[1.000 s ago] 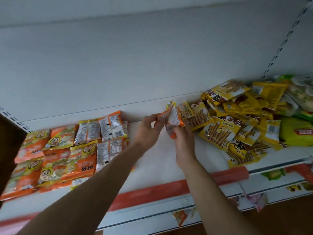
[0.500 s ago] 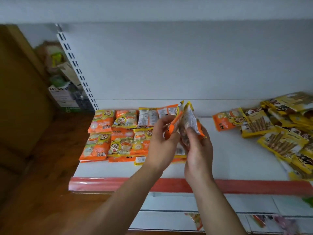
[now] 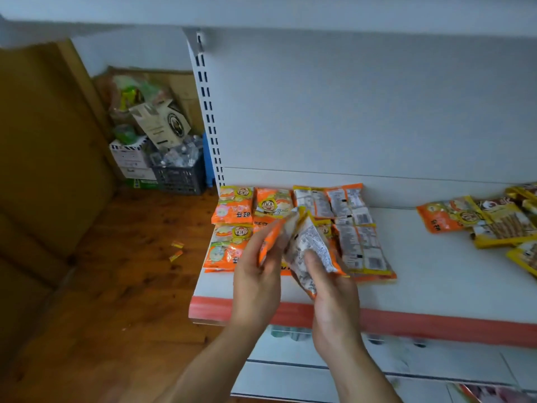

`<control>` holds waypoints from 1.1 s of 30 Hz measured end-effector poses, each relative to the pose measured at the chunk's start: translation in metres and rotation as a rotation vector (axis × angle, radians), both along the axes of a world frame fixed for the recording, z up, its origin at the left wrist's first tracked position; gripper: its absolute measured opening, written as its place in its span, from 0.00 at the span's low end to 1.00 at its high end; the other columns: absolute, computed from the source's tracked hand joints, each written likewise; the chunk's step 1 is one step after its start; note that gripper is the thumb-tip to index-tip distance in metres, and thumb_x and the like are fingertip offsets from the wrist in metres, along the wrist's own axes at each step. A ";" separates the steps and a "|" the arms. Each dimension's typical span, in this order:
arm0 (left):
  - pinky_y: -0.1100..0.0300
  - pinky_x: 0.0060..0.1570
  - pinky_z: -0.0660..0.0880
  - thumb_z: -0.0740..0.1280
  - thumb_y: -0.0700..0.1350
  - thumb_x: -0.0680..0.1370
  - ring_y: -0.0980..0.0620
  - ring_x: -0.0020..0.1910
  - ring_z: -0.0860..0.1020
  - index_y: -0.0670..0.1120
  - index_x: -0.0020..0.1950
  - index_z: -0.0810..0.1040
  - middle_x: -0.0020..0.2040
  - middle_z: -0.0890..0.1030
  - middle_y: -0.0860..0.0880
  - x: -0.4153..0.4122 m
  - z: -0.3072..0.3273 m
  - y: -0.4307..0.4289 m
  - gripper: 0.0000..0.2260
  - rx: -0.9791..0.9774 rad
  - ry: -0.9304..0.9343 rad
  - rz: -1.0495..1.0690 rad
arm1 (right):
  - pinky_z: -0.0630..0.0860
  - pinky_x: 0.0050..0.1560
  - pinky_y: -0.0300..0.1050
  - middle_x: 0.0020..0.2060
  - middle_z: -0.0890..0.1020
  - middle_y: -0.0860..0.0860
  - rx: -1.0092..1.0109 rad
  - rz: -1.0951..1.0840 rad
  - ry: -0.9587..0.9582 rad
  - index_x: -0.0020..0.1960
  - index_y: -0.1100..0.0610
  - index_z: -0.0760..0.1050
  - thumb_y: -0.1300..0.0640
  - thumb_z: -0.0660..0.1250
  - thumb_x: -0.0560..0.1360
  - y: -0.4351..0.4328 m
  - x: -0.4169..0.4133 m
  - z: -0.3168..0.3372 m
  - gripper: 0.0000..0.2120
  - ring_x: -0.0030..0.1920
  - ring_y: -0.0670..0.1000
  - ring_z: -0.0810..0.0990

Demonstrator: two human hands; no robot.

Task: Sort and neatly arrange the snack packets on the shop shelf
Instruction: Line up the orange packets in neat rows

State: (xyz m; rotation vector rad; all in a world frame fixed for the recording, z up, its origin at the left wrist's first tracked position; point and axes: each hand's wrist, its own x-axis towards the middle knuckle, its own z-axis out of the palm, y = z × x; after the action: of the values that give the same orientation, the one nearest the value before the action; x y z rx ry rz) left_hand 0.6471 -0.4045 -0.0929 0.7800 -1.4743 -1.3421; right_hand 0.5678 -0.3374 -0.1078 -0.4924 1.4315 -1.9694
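My left hand (image 3: 257, 274) and my right hand (image 3: 331, 295) both hold orange snack packets (image 3: 311, 242) above the left end of the white shelf (image 3: 430, 274). The left hand grips an orange packet edge-on; the right pinches one turned with its white printed back up. Under them lie tidy rows of orange packets (image 3: 232, 225), some face up and some back up (image 3: 357, 237). A loose orange packet (image 3: 438, 216) and yellow stick-snack packets (image 3: 505, 225) lie at the right.
The shelf has a red front strip (image 3: 436, 324) and a slotted upright (image 3: 207, 112) at its left end. Left of it are a wooden floor (image 3: 116, 286), a dark crate (image 3: 177, 175), cartons and bags. Two small wrappers (image 3: 175, 251) lie on the floor.
My view has swung left from the yellow pile to the orange rows. Both hands carried the orange packets leftward and lower over those rows.
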 end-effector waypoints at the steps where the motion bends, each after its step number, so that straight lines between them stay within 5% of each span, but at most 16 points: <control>1: 0.55 0.58 0.77 0.63 0.48 0.81 0.53 0.60 0.79 0.51 0.62 0.79 0.58 0.82 0.53 0.005 -0.001 -0.003 0.11 0.042 0.033 0.009 | 0.75 0.60 0.51 0.56 0.84 0.51 -0.005 0.013 -0.006 0.64 0.56 0.77 0.48 0.73 0.72 -0.002 0.001 0.000 0.23 0.58 0.52 0.82; 6: 0.60 0.48 0.80 0.65 0.50 0.80 0.52 0.54 0.83 0.56 0.55 0.82 0.53 0.85 0.53 0.020 -0.002 -0.018 0.08 0.316 0.195 0.100 | 0.78 0.52 0.44 0.54 0.85 0.51 0.005 0.009 -0.112 0.58 0.53 0.82 0.57 0.70 0.75 -0.006 -0.006 0.004 0.12 0.55 0.50 0.84; 9: 0.56 0.54 0.79 0.66 0.51 0.79 0.54 0.56 0.81 0.55 0.59 0.81 0.54 0.84 0.55 0.015 0.007 -0.041 0.09 0.290 0.136 0.176 | 0.76 0.55 0.50 0.52 0.86 0.49 0.015 -0.085 -0.057 0.52 0.47 0.84 0.62 0.68 0.75 -0.018 -0.033 0.019 0.12 0.54 0.50 0.84; 11: 0.58 0.59 0.76 0.66 0.49 0.80 0.61 0.59 0.78 0.59 0.61 0.78 0.57 0.82 0.59 0.008 0.017 -0.066 0.11 0.072 -0.030 0.198 | 0.76 0.59 0.49 0.57 0.84 0.49 0.032 -0.126 0.169 0.58 0.48 0.81 0.58 0.68 0.74 -0.033 -0.058 0.033 0.14 0.58 0.51 0.82; 15: 0.66 0.62 0.70 0.63 0.28 0.72 0.59 0.62 0.74 0.52 0.65 0.79 0.61 0.79 0.57 -0.024 0.030 -0.112 0.27 -0.459 -0.398 0.141 | 0.71 0.53 0.28 0.59 0.82 0.45 0.282 -0.182 0.916 0.63 0.48 0.78 0.61 0.67 0.76 -0.075 -0.103 0.048 0.18 0.55 0.40 0.79; 20: 0.50 0.60 0.72 0.64 0.36 0.76 0.46 0.68 0.70 0.52 0.69 0.75 0.70 0.74 0.49 -0.068 0.018 -0.144 0.23 -0.702 -0.960 -0.031 | 0.70 0.67 0.48 0.66 0.77 0.49 0.609 0.166 1.474 0.68 0.53 0.74 0.65 0.66 0.76 -0.113 -0.133 0.037 0.22 0.67 0.51 0.73; 23: 0.49 0.70 0.65 0.66 0.49 0.77 0.48 0.74 0.61 0.52 0.75 0.66 0.75 0.66 0.50 -0.074 0.007 -0.151 0.26 -0.621 -1.134 -0.205 | 0.62 0.71 0.50 0.71 0.70 0.50 0.678 0.382 1.500 0.72 0.51 0.68 0.50 0.67 0.77 -0.118 -0.139 0.024 0.25 0.73 0.51 0.64; 26: 0.47 0.75 0.47 0.60 0.62 0.76 0.49 0.79 0.44 0.51 0.80 0.51 0.80 0.49 0.51 -0.072 0.007 -0.160 0.37 -0.532 -1.259 -0.395 | 0.49 0.75 0.55 0.79 0.51 0.50 0.837 0.592 1.457 0.79 0.47 0.53 0.35 0.57 0.78 -0.122 -0.147 0.018 0.34 0.79 0.51 0.47; 29: 0.47 0.75 0.40 0.56 0.64 0.77 0.49 0.78 0.36 0.53 0.80 0.40 0.80 0.39 0.51 -0.068 0.004 -0.163 0.38 -0.559 -1.390 -0.480 | 0.40 0.75 0.56 0.79 0.40 0.50 0.927 0.663 1.440 0.80 0.46 0.45 0.36 0.42 0.81 -0.123 -0.148 0.014 0.30 0.78 0.51 0.36; 33: 0.46 0.75 0.39 0.55 0.63 0.77 0.48 0.77 0.34 0.52 0.79 0.38 0.80 0.36 0.50 -0.068 -0.001 -0.158 0.38 -0.653 -1.450 -0.454 | 0.35 0.76 0.56 0.78 0.36 0.51 0.978 0.660 1.470 0.80 0.47 0.40 0.43 0.39 0.83 -0.123 -0.140 0.010 0.26 0.77 0.51 0.32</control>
State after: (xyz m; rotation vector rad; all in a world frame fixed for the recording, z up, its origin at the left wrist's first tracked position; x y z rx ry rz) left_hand 0.5788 -0.5628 -0.0936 1.0290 -3.1308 -0.2906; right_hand 0.4281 -0.4603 -0.0977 -1.7441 2.2757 -0.0063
